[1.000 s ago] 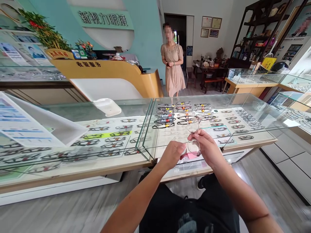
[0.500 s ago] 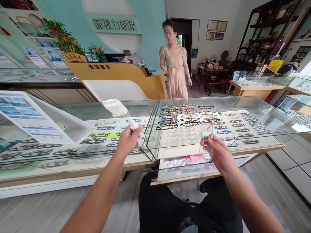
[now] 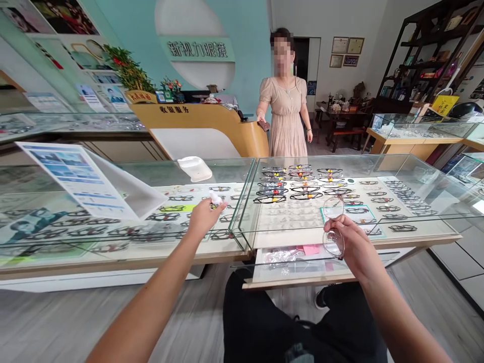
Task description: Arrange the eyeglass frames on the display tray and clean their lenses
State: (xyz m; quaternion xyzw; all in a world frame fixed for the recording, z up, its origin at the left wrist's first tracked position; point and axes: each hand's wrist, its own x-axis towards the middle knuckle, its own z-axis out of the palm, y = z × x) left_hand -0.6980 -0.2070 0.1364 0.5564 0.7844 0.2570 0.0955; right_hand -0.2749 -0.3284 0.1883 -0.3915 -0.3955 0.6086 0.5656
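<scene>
My left hand (image 3: 206,216) is closed around a small white bottle (image 3: 216,197) over the left glass case; the fingers cover most of it. Between the fingertips of my right hand (image 3: 350,242) hangs a pair of thin-rimmed round eyeglasses (image 3: 333,200), gripped near the bridge, one lens above the other. They are held over the front of the right glass case. A white plastic tray (image 3: 194,169) lies on the glass beyond my left hand. Several rows of eyeglasses (image 3: 308,196) rest on the right case's top, many with coloured tags.
A folded display card (image 3: 86,181) stands on the left case. An open drawer (image 3: 251,285) juts out at my lap, with plastic bags and pink paper in it. Across the counter stands a person in a beige dress (image 3: 288,121), holding a dark object.
The view has shifted, so the scene sits further right. My left hand has tipped the white bottle lower over the case. The person opposite has come closer, with one hand reaching forward.
</scene>
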